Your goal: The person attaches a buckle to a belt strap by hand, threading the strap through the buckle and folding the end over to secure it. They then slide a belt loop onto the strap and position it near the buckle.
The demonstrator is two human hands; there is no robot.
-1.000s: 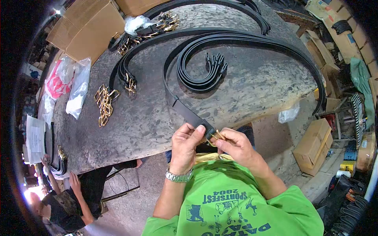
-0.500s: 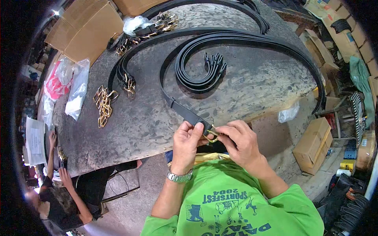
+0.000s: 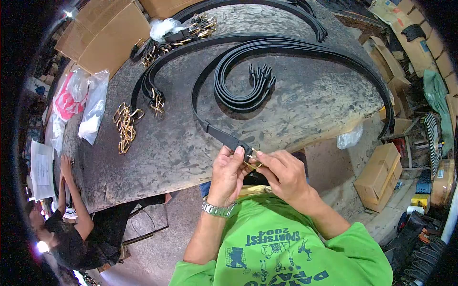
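A black strap (image 3: pixel 223 137) runs from the table down to my hands. My left hand (image 3: pixel 226 174) grips its end, with the thumb on top. At that end, my right hand (image 3: pixel 285 173) pinches a gold-coloured metal buckle (image 3: pixel 252 165), partly hidden by my fingers. Beyond my hands lies a coil of black straps (image 3: pixel 230 90) with dark fittings at its inner end. Gold-coloured buckles (image 3: pixel 126 127) lie in a pile at the left, beside strap ends (image 3: pixel 155 97) that carry similar buckles.
The dark, worn table (image 3: pixel 167 157) curves in front of me. Its far left holds a cardboard box (image 3: pixel 102 35) and plastic bags (image 3: pixel 94 107). A co-worker (image 3: pixel 78 229) sits at the lower left, hands at the table edge. Another box (image 3: pixel 378 176) stands at the right.
My hands have shifted slightly around the buckle at the strap's end. The co-worker has leaned closer to the table, and their hands have come together.
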